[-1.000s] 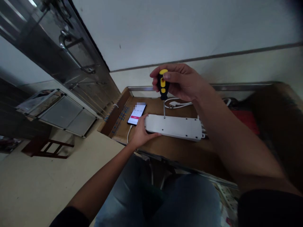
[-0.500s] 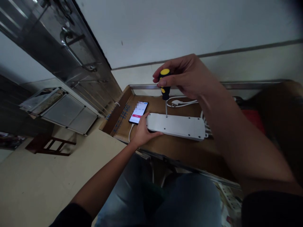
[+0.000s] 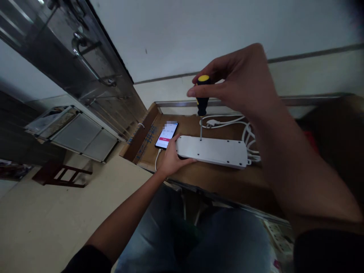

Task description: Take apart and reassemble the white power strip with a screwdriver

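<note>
A white power strip (image 3: 213,149) lies with its screw-hole side up in a shallow cardboard-lined tray (image 3: 193,178). My left hand (image 3: 172,159) grips its left end, thumb along the near edge and fingers at the far side. Between the thumb and fingers of my right hand (image 3: 236,81) is a black and yellow screwdriver (image 3: 202,96), held nearly upright. Its tip meets a hole near the strip's far edge; whether a screw sits there I cannot tell. The strip's white cable (image 3: 248,138) loops behind it to a plug (image 3: 212,123).
A lit phone (image 3: 166,135) with a charging cable (image 3: 156,161) lies left of the strip. Something red (image 3: 311,146) shows behind my right forearm. Another power strip (image 3: 280,237) is below the tray's near edge. A dark red stool (image 3: 62,173) stands on the floor at left.
My right hand has turned around the screwdriver handle, its wrist now higher and farther right. The handle leans slightly more to the right. My left hand stays on the strip.
</note>
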Motion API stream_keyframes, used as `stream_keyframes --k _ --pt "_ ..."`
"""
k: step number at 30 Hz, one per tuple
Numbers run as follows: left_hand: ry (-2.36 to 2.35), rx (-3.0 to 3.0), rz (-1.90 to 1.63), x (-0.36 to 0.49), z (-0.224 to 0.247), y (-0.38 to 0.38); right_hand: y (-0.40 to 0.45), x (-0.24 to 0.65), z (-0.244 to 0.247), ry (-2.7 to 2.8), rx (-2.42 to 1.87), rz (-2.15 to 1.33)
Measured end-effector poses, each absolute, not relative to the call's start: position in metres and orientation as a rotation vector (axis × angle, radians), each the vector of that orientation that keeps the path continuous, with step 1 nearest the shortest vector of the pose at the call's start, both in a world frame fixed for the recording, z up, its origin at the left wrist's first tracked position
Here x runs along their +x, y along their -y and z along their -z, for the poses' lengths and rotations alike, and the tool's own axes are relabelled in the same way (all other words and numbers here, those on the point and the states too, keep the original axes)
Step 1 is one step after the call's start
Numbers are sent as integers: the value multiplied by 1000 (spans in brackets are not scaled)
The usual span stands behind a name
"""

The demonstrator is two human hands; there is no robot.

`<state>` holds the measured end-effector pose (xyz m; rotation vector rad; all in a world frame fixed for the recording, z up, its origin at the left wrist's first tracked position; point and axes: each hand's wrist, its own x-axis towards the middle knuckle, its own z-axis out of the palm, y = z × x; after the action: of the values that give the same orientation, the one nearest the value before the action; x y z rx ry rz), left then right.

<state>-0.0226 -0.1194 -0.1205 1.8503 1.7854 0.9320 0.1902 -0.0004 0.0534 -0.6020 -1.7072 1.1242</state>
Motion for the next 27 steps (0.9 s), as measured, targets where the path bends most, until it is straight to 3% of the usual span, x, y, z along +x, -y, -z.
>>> stream_keyframes --k 3,10,14,20,27 --pt "-1791 1832 -934 -22 120 119 1 191 -56 1765 -807 -660" --pt "-1800 1814 -929 -22 118 119 -9 191 -45 2098 -654 -441" --pt "-1796 1811 -935 -23 119 120 -7 197 -48 2288 -728 -465" --pt "-1739 1847 -970 -26 123 120 1 195 -49 1877 -646 -501" --pt "-1723 1769 -1017 -27 127 118 -12 176 -31 1925 -637 -592"
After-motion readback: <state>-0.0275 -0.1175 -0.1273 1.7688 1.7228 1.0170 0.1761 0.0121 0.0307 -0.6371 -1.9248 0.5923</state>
